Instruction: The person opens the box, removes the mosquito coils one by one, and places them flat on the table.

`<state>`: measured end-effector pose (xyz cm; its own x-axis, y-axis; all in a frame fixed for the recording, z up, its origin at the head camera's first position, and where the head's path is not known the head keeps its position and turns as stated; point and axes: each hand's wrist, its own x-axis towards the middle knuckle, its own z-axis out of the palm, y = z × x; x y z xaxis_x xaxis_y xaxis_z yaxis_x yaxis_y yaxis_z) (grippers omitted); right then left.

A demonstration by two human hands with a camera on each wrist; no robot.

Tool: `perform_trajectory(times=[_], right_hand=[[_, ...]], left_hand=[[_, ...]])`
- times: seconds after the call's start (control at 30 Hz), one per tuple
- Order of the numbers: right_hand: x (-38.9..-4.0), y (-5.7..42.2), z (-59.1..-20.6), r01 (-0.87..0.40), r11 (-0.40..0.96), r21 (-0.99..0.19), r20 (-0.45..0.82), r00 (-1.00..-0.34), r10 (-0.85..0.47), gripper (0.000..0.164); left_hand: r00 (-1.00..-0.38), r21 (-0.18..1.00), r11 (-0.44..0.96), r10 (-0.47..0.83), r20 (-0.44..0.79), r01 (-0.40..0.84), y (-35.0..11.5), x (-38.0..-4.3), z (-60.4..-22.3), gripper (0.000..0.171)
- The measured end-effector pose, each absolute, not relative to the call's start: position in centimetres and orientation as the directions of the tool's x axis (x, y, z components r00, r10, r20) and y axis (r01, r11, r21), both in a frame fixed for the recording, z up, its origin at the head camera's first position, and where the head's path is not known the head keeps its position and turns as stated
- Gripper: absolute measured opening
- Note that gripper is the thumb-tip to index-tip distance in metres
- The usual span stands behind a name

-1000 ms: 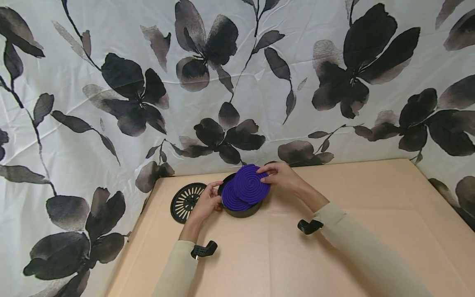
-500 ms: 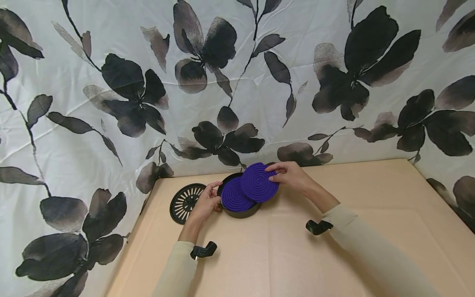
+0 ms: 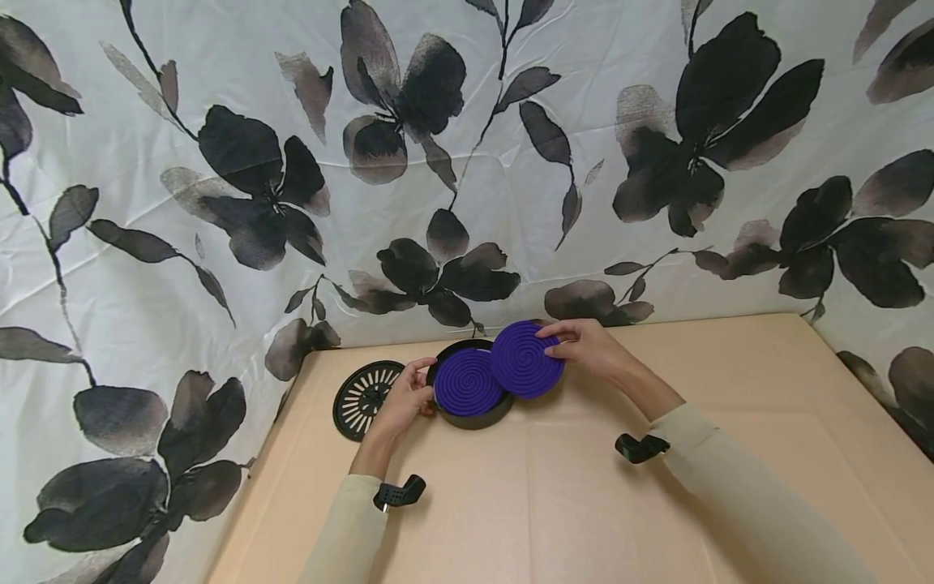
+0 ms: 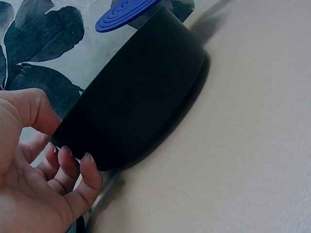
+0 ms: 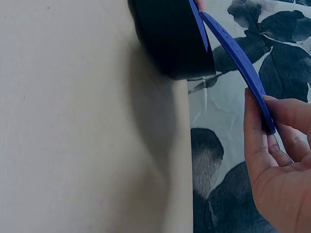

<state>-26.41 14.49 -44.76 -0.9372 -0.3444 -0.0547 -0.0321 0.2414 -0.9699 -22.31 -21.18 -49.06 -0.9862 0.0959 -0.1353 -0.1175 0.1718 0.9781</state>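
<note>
My right hand pinches a round blue-purple coaster with spiral grooves by its right edge. In the right wrist view, the tilted coaster bends slightly between thumb and fingers. A second matching coaster lies in a round black container, partly overlapped by the held one. My left hand grips the container's left side. The left wrist view shows the thumb at the rim and fingertips against the lower wall of the container. Anything beneath the second coaster is hidden.
A black round slotted disc lies left of the container, partly behind my left hand. Beneath everything is a light tan table. A white cloth with dark flowers hangs behind the table's back edge.
My right hand has moved to the right with its coaster, exposing more of the coaster in the container. The left hand and container have hardly moved.
</note>
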Motion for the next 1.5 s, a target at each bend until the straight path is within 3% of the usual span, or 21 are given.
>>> perform_trajectory(times=[0.9,1.3,1.5], right_hand=[[-27.4,18.4,-46.7,-0.016,0.302,-0.953,-0.078,-0.952,-0.297,0.04],[-28.0,18.8,-48.1,0.072,0.249,-0.966,-0.154,-0.931,-0.331,0.041],[-28.3,18.6,-49.1,0.032,0.291,-0.956,-0.135,-0.931,-0.34,0.037]], left_hand=[[-0.982,0.977,0.161,0.107,-0.155,-0.137,-21.2,-22.5,-48.8,0.064],[-0.986,0.98,0.155,0.087,-0.141,-0.126,-21.1,-22.2,-48.9,0.062],[-0.985,0.977,0.167,0.086,-0.151,-0.135,-21.1,-22.3,-49.0,0.062]])
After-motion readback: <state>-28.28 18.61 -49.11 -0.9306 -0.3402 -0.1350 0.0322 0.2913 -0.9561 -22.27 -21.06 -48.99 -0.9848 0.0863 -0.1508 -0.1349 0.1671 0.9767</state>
